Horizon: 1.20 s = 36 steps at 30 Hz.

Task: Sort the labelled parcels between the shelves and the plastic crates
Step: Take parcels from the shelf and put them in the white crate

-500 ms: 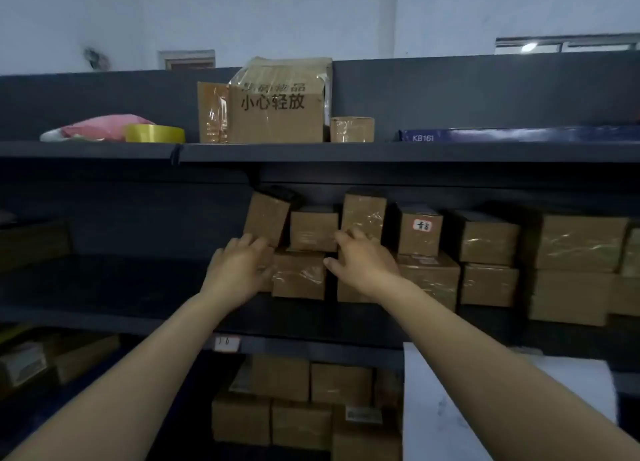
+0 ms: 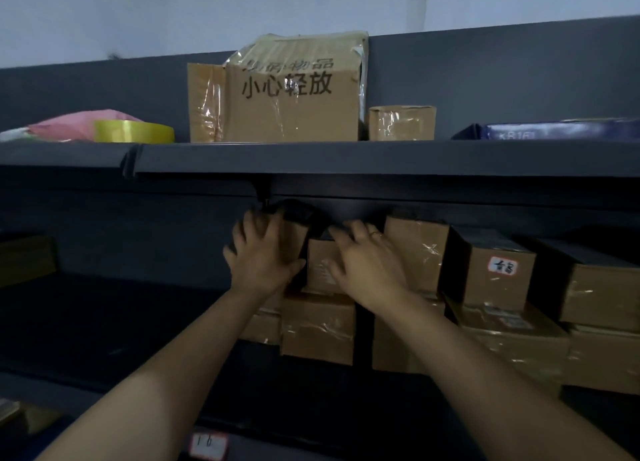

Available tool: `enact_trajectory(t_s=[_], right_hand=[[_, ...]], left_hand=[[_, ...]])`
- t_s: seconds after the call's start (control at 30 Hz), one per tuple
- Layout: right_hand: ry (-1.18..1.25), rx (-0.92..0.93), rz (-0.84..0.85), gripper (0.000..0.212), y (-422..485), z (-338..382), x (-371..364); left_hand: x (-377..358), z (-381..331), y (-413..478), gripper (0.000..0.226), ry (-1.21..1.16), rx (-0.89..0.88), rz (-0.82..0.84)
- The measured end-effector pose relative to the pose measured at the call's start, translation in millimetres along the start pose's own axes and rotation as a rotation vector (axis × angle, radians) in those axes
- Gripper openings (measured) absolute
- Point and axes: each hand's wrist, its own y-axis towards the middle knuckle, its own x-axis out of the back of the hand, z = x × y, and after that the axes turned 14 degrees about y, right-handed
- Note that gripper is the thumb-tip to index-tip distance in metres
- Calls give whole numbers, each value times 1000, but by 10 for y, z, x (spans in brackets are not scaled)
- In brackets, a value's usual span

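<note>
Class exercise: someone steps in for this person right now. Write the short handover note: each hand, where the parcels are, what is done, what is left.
Left hand: spread over the leftmost upper box on the middle shelf; grip unclear.
Right hand: lying on the small box beside it, fingers open.
Parcels: taped boxes stacked two high on the middle shelf; one box carries a handwritten label. More sit on the top shelf.
Done: nothing lifted yet.
Left: pull boxes, read labels, sort. No crates in view.

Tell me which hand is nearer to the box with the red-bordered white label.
Right. The right hand rests on small boxes just left of the labelled box, with one taped box between them. The left hand is farther left, on the tilted box at the row's end.
</note>
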Motion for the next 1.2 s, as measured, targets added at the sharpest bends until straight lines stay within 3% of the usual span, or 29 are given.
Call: enact_trajectory(t_s=[0.13,0.27,0.53,0.8,1.03,1.2], right_hand=[[-40,-3,16,59,133,-92,-194],[-98,-49,37,58,167,-50,-352],[-171,-234,-246,52,10,289,-561],[3,-494,-396,53,91,506,-759],[-26,-530,-547,49,192,546,-808],[-87,-455,-395,57,74,473,-828]], left_hand=[[-171,-43,182,107,-137,14,26],[-292,55,235,102,-309,-63,17],[-337,425,138,88,-488,-128,-195],[-393,433,-44,86,-554,-171,-261],[-410,452,-15,88,-553,-151,-254],[-362,612,53,89,-547,-100,-230]])
